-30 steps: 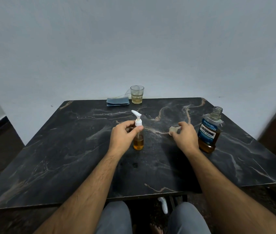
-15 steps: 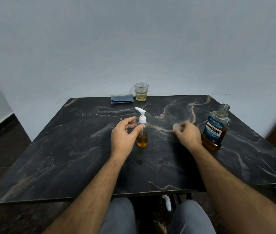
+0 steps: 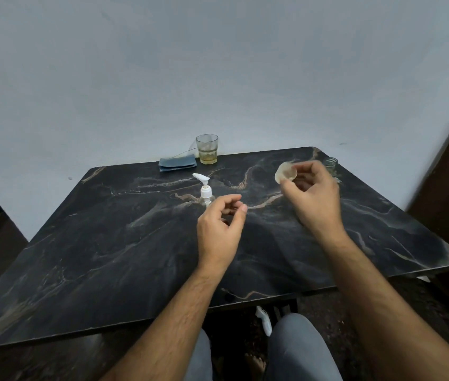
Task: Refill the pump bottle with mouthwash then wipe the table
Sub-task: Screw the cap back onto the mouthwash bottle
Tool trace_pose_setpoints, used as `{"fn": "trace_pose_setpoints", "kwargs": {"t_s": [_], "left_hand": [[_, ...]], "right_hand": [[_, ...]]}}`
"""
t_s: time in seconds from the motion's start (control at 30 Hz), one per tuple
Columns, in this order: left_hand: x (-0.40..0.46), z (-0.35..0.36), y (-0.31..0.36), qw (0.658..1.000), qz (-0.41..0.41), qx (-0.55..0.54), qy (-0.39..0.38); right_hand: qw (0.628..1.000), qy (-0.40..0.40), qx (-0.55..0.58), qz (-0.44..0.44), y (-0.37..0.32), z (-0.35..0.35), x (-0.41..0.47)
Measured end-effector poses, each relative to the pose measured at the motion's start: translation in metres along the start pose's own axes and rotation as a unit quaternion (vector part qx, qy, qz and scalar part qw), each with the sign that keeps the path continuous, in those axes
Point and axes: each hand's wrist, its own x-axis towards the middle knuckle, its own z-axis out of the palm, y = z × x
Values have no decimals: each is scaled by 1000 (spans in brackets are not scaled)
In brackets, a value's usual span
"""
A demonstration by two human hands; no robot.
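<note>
A clear pump bottle [image 3: 206, 191] with a white pump head stands upright near the middle of the dark marble table [image 3: 124, 243]; its lower part is hidden behind my left hand [image 3: 222, 226]. That hand hovers just in front of it, fingers curled loosely, holding nothing. My right hand [image 3: 311, 199] is raised to the right and pinches a small translucent cap [image 3: 285, 172]. Only the open neck of the mouthwash bottle [image 3: 331, 164] shows behind my right hand. A folded blue cloth [image 3: 177, 164] lies at the table's far edge.
A glass [image 3: 207, 148] with a little yellowish liquid stands beside the cloth at the far edge, against the pale wall. My knees in grey trousers sit under the near edge. A dark wooden panel rises at the right.
My left hand let go of the pump bottle and drew back toward me. My right hand lifted the cap off the table and now covers most of the mouthwash bottle.
</note>
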Motion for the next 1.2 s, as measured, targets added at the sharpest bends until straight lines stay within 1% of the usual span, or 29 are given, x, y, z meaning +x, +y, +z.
{"fn": "trace_pose_setpoints", "kwargs": {"t_s": [0.1,0.17,0.27,0.37,0.5,0.57,0.67,0.73,0.8,0.87,1.03,1.2], "left_hand": [[3,27,4,997,-42,-20,-67],[10,49,3,987,-85,-26,-132],[23,83,5,962,-146,-40,-228],[38,112,16,929,-200,-81,-301],[54,142,23,894,-225,-113,-371],[58,152,25,889,-230,-106,-382],[59,160,27,892,-232,-100,-374],[57,161,25,907,-215,-74,-354],[54,158,20,928,-190,-31,-318],[50,152,14,941,-180,-19,-286],[54,122,5,950,-150,2,-275],[61,88,-2,941,-142,7,-306]], "right_hand": [[999,30,5,-16,-10,-23,8],[999,46,16,-6,-10,-40,16],[998,58,28,13,-6,-58,25],[997,64,37,28,1,-70,31],[995,62,58,45,10,-77,36],[995,60,65,47,12,-80,36],[995,59,61,51,14,-83,37],[995,56,57,58,16,-84,38],[995,47,56,64,17,-84,40],[996,34,43,72,17,-83,44],[997,-24,-37,62,9,-79,52],[985,-109,-133,28,-8,-72,71]]}}
